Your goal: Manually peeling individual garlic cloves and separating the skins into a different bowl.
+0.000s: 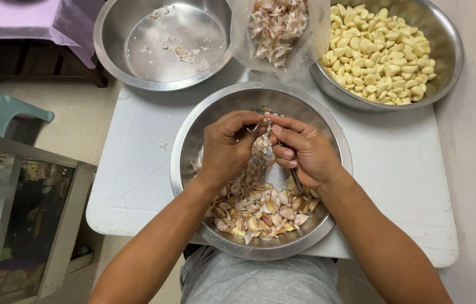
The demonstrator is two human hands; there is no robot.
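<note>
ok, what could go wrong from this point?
1. The right hand grips a small knife close to the left hand fingertips while both pinch a garlic clove; a slip could nick a finger.
2. Loose skins may drift from the centre bowl onto the white table.
3. That bowl appears to overhang the table's near edge; leaning on it could tip it.

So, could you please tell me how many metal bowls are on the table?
3: the near bowl under both hands, the nearly empty bowl far left, the peeled-clove bowl far right.
</note>
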